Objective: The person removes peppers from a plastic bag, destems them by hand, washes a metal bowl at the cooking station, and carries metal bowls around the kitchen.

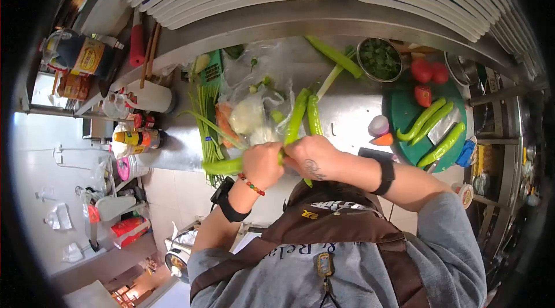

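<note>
1. The steel table (352,111) carries vegetables across its length, many loose or bagged, so preparation looks far from finished.
2. On the right, the green cutting board (399,106) bears three whole board peppers (442,147) around a metal blade (444,127); none looks sliced.
3. The bowl (376,80), far right of centre, already holds leafy greens.
4. At the near edge, the left hand (262,163) has its fingers closed around a green pepper (222,166) pointing left. The right hand (312,158) meets it, fingers curled; I cannot tell their grip.
5. Two long peppers (298,114) just beyond look whole.
6. The purple onion (378,125) sits left of the board.
</note>
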{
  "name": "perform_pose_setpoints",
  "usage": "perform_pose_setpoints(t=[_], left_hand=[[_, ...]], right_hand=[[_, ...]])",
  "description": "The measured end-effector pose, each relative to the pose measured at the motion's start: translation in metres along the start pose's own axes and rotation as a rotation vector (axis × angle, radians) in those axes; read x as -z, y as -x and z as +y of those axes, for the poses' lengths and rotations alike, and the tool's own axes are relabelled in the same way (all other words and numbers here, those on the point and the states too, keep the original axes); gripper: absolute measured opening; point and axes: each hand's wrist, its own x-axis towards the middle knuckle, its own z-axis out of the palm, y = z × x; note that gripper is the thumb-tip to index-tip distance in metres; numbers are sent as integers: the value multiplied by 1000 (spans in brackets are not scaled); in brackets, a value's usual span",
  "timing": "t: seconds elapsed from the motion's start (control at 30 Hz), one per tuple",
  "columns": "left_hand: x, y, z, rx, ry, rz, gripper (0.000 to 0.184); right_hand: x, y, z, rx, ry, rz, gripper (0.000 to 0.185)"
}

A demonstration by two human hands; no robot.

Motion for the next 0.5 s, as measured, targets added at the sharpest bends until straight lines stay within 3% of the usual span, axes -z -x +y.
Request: perform_pose_setpoints(t=[0.07, 0.17, 0.27, 0.3, 0.4, 0.5], left_hand=[[4, 0, -8, 132, -57, 41, 12], [7, -4, -30, 251, -98, 47, 8], [0, -6, -69, 238, 208, -29, 8], [0, -7, -78, 199, 111, 55, 14], [20, -9, -100, 605, 635, -72, 21], [18, -5, -101, 559, 913, 11, 20]], right_hand=[[-27, -20, -2, -1, 48, 149, 20], [-38, -47, 7, 114, 69, 95, 20], [-29, -59, 4, 119, 10, 73, 23], [-22, -59, 0, 123, -39, 102, 24], [-11, -77, 11, -10, -128, 217, 30], [-16, -93, 49, -157, -101, 382, 47]])
